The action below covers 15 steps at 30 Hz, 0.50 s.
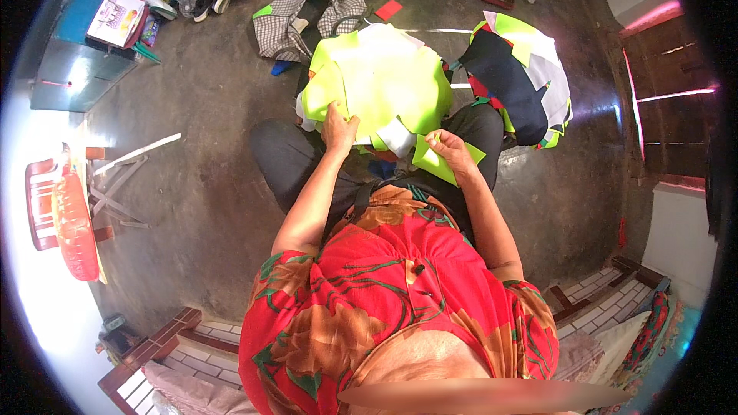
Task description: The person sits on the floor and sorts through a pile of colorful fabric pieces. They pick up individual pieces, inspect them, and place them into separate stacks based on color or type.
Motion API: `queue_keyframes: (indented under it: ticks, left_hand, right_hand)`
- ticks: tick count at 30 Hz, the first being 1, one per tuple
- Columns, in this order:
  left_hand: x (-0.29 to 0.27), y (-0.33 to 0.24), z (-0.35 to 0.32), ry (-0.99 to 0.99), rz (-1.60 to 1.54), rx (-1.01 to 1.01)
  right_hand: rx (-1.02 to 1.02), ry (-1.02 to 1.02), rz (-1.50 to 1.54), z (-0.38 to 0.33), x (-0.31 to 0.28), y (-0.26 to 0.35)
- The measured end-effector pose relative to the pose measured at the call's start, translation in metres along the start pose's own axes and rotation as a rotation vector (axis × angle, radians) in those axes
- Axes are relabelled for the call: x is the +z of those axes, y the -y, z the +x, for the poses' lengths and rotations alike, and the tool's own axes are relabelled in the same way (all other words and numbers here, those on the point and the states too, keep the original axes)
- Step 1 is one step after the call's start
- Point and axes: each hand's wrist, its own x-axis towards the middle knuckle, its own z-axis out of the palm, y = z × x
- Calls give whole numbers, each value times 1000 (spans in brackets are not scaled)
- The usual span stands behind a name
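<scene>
While your right hand (pixel 452 151) pinches a small yellow-green piece of cloth (pixel 433 162) between thumb and fingers, just right of the frame's middle, your left hand (pixel 339 131) lies at the lower left edge of the cloth pile (pixel 384 69). That left hand is partly curled, thumb apart from the forefinger, its fingertips on the bright cloth; whether it grips an edge or only presses there, you can't tell from this view. The step in hand looks like handling one piece apart from the pile, and the next move seems to call for a firm right pinch and a light left touch, so that the loose layers don't slide. The piece in your right hand is flat, straight-edged and pointed at the corners, with one corner reaching right past your fingers. The pile, in the upper middle of the frame, is mostly the same yellow-green, washed pale by glare on top, with a white scrap (pixel 396 138) showing at its lower edge. In the upper right, a second pile (pixel 526 96) mixes navy, white, yellow-green and red.
</scene>
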Motion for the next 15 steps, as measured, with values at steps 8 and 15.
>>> queue_keyframes:
  ticks: [8,15]
  left_hand:
    - [6,10,38,-132,93,107]
    - [0,17,43,-71,84,170]
  right_hand:
    - [19,8,-24,0,-1,1]
    - [-9,19,27,2,-3,-4]
